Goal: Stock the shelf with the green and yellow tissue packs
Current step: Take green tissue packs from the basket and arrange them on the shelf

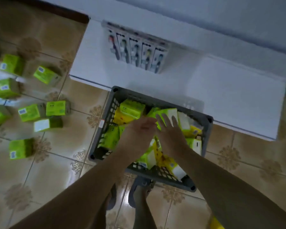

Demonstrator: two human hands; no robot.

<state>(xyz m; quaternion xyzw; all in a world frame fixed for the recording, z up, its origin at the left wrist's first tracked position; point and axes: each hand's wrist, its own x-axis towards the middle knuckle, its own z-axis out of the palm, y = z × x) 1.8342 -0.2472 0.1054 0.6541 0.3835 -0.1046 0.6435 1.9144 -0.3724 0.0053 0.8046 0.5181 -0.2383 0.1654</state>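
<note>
A grey slatted crate (206, 128) stands on the floor against a white shelf (234, 96) and holds several green and yellow tissue packs. Both my hands reach into it. My left hand (139, 131) lies over the middle of the packs with its fingers curled downward; what they hold is hidden. My right hand (169, 128) has straight, spread fingers resting on a green pack (167, 112) near the crate's far side. Another green pack (132, 109) lies at the far left corner, over a yellow pack (120, 118).
Several green tissue packs (55, 108) lie scattered on the tiled floor to the left. A row of carded toothbrushes (135, 50) stands on the white shelf. My feet in grey sandals (139, 190) are just before the crate. A yellow pack (216, 223) shows at the bottom edge.
</note>
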